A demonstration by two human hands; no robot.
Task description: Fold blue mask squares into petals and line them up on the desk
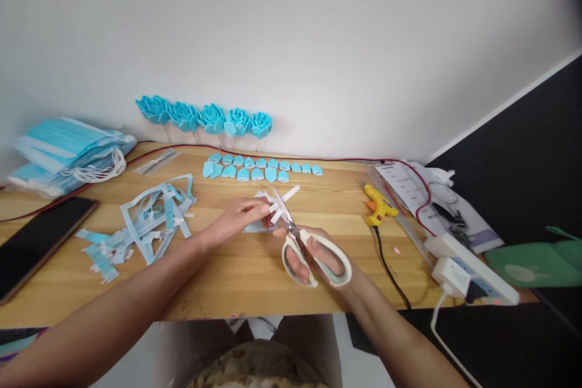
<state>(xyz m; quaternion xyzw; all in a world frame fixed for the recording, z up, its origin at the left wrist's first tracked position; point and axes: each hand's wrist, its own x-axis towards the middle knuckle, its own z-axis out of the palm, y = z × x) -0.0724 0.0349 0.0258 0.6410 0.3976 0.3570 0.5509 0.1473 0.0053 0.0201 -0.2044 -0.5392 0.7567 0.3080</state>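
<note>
My right hand (313, 254) grips white-handled scissors (300, 239), blades pointing up and away over a wooden table (236, 273). My left hand (236, 218) pinches a small blue and white piece of mask fabric (268, 209) right at the blades, with white strips sticking out. Just beyond, two rows of small folded blue petals (261, 168) lie on the table. Several blue fabric roses (204, 116) lean against the white wall behind them.
A heap of cut blue and white mask scraps (140, 218) lies at left, beside a dark phone (36, 239) and a stack of blue face masks (68, 151). At right lie a yellow glue gun (378, 206), papers (409, 185) and a white power strip (473, 270).
</note>
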